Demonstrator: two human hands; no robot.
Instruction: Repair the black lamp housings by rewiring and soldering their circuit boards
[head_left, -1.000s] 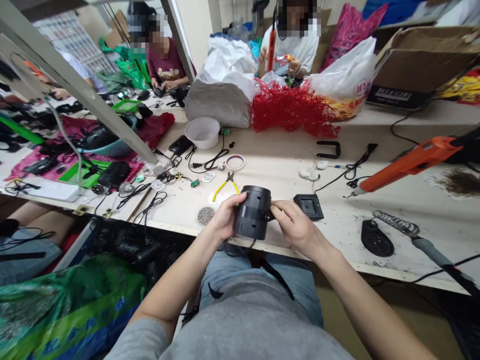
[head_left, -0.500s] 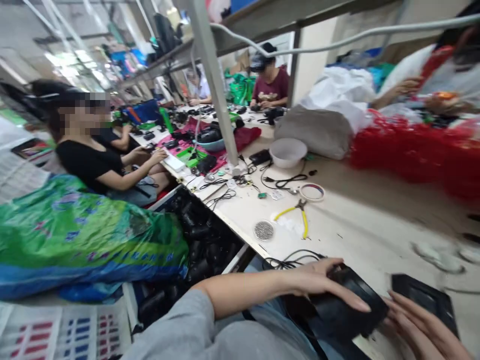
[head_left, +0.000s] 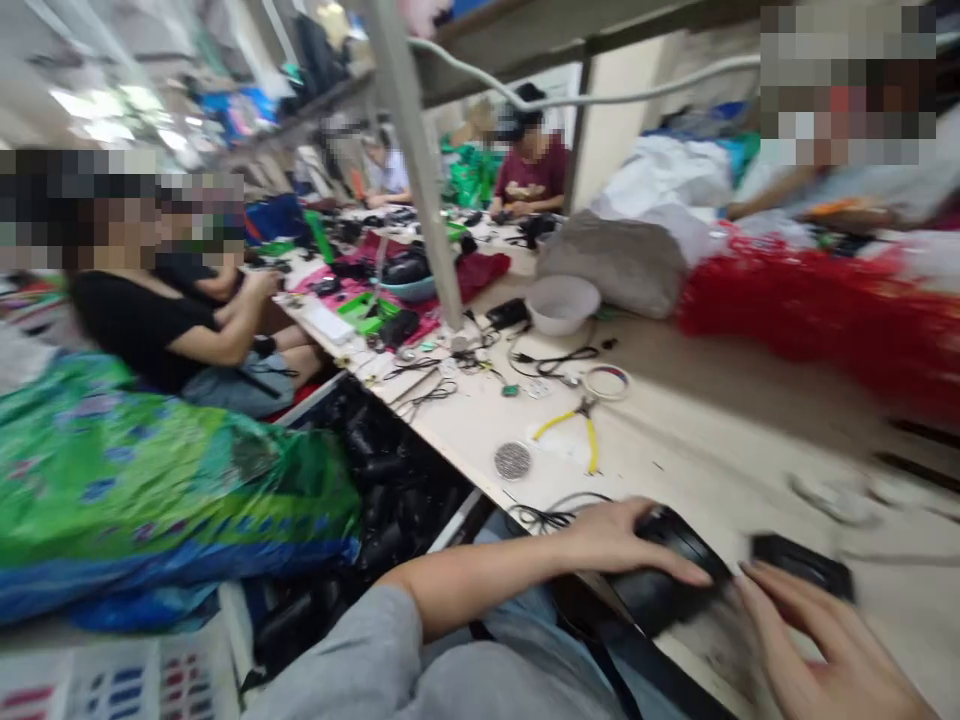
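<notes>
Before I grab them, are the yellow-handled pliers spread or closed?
Spread: the yellow-handled pliers lie on the bench with handles wide apart. Their jaws are too small to tell.

view swung left | orange screwdriver out of frame | black cylinder (head_left: 658,596) turned (blurred)

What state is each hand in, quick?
Left hand: closed on the black housing.
Right hand: beside the housing; too blurred to tell open or closed.
</notes>
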